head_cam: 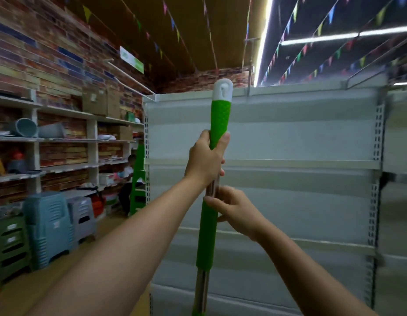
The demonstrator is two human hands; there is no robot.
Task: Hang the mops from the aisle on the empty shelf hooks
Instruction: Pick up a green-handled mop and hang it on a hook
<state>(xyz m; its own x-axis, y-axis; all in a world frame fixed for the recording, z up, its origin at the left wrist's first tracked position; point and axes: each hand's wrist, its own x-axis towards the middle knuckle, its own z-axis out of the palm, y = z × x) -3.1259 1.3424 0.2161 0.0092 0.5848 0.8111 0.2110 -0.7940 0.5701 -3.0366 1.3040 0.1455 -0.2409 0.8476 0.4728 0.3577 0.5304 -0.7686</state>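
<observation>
Both hands grip the mop upright before the shelf — left hand wrapped high, right hand closed lower. Raise the white cap level with a hook — none clearly visible here — keeping the pole vertical.

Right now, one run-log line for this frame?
phase: carrying | left hand: gripping upper green grip | right hand: on lower grip | green-handled steel mop pole: upright | white metal shelf unit: ahead | hung: no

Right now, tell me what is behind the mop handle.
Behind the mop handle, held by left hand and right hand, stands a white shelf unit. No hooks are visible; the handle hides a strip.
</observation>
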